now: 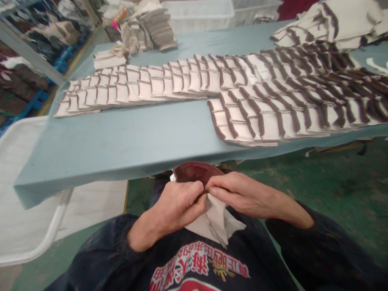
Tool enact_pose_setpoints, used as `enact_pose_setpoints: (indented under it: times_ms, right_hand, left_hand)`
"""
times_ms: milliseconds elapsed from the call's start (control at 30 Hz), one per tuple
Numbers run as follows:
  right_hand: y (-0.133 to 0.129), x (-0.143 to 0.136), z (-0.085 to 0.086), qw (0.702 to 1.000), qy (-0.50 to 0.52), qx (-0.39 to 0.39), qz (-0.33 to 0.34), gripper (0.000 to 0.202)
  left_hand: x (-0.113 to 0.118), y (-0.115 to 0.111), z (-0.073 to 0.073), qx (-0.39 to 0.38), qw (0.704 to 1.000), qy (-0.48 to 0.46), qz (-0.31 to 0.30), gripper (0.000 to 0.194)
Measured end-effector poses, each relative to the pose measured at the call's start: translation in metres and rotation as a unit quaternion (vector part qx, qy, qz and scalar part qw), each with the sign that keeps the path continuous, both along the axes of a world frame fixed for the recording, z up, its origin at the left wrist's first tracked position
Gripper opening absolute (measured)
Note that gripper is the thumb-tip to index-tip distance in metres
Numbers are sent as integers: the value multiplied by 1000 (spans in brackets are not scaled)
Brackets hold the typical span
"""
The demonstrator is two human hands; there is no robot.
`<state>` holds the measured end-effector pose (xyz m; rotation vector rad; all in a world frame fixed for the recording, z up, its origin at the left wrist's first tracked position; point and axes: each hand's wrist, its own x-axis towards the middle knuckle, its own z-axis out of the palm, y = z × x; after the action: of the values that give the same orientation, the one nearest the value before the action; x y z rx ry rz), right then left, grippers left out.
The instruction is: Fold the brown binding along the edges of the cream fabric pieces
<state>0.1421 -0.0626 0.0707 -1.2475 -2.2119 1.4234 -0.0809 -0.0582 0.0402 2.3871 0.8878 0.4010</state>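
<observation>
My left hand [182, 202] and my right hand [242, 192] meet just in front of my body, below the table's near edge. Both are closed in a pinch on one cloth piece [214, 222]. Its beige part hangs down towards my apron in folds. A reddish-brown part [197, 171] opens as a curved band beyond my fingers. My fingertips almost touch each other at the join of the two colours, and they hide the exact spot they grip.
A table under a blue-green cloth [136, 141] stands ahead. Overlapping rows of beige pieces [151, 83] and brown-edged pieces [273, 117] lie across it. Stacked cloth [157, 28] and white bins [198, 16] are at the back. A white cart [27, 258] stands at left.
</observation>
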Motion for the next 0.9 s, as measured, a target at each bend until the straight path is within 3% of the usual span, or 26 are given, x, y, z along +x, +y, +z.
enact_pose_setpoints:
  times_ms: [300,433,667,900]
  right_hand:
    - [18,-6,-28,984,78,-117,-114,40]
    - [17,-3,-42,975,105,-132,-141,44]
    - [6,12,-29,984,121,-104,-82,48]
    - [3,17,-18,995,36,-27,-89,46]
  left_hand:
    - [3,26,-44,89,992,67,55,22]
    - [2,31,-52,92,992,66,50,23]
    - [-15,27,-29,58,997,-59,-3,23]
    - [-23,25,2,39,996,-76,-17,21]
